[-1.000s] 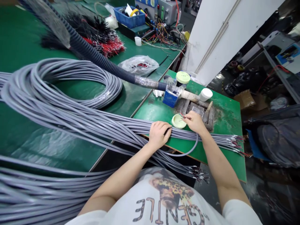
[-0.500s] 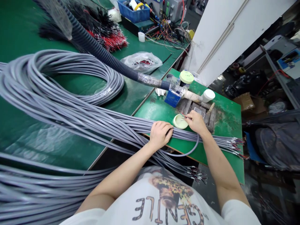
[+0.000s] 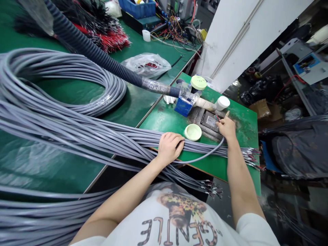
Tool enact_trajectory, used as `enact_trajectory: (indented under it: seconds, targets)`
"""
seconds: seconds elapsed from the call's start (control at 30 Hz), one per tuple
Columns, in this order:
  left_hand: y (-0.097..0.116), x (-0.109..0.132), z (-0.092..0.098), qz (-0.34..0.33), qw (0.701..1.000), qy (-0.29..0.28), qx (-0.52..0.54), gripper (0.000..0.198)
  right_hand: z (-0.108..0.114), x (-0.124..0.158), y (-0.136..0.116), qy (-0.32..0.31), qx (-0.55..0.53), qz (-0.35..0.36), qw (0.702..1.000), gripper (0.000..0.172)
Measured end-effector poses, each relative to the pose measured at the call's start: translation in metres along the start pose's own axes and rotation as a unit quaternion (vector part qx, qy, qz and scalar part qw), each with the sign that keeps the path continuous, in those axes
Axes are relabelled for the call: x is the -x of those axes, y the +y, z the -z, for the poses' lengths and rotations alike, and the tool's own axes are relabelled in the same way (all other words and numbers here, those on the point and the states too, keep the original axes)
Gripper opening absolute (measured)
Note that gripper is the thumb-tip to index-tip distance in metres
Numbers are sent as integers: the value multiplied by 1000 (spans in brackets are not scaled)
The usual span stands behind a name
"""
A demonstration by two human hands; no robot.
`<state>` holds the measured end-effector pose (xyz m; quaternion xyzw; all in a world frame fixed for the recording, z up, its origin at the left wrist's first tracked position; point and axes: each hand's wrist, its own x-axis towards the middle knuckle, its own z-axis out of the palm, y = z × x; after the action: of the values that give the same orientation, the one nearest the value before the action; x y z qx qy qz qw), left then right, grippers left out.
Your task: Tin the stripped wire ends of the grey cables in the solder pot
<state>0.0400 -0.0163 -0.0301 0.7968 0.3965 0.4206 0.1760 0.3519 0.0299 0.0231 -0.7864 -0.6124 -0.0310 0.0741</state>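
My left hand rests curled on a thick bundle of grey cables lying across the green bench. My right hand pinches the stripped end of a single grey cable, which loops back under the hand. Its coloured wire tips sit over a small metal pot set in a dark block. A pale green lid lies between the two hands.
A dark corrugated hose ends at a blue block by the pot. White tubs and a green-lidded jar stand behind. Coiled grey cable fills the left bench. Finished cable ends hang off the right edge.
My right hand has carried the cable end from the pale green lid rightwards to the metal pot. The left hand has stayed on the bundle.
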Motion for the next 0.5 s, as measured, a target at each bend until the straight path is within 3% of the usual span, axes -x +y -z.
enact_trajectory:
  seconds: [0.5]
  targets:
    - [-2,0,-1,0,1000,-2,0,14,-12,-3,-2,-20,22,-6,1000,25]
